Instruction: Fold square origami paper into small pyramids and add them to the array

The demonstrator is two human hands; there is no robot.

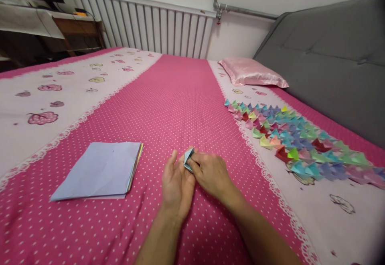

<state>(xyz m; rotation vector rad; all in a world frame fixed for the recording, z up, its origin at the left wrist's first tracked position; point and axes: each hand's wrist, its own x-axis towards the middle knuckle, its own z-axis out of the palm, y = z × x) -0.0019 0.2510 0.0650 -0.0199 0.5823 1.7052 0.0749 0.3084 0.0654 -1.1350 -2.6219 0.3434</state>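
A small folded light-blue paper piece (188,157) sits between my two hands, low over the pink dotted bedspread (168,104). My left hand (177,184) lies palm up under it, with the thumb beside the paper. My right hand (212,173) is closed in a pinch on the paper's right side. A stack of square coloured paper sheets (99,170), lilac on top, lies to the left of my hands. A long row of several folded paper pieces (296,142) in many colours lies to the right.
A pink satin pillow (252,72) lies at the far right by a grey padded headboard (331,56). A white radiator (150,24) runs along the far wall. Dark wooden furniture (69,32) stands at the far left.
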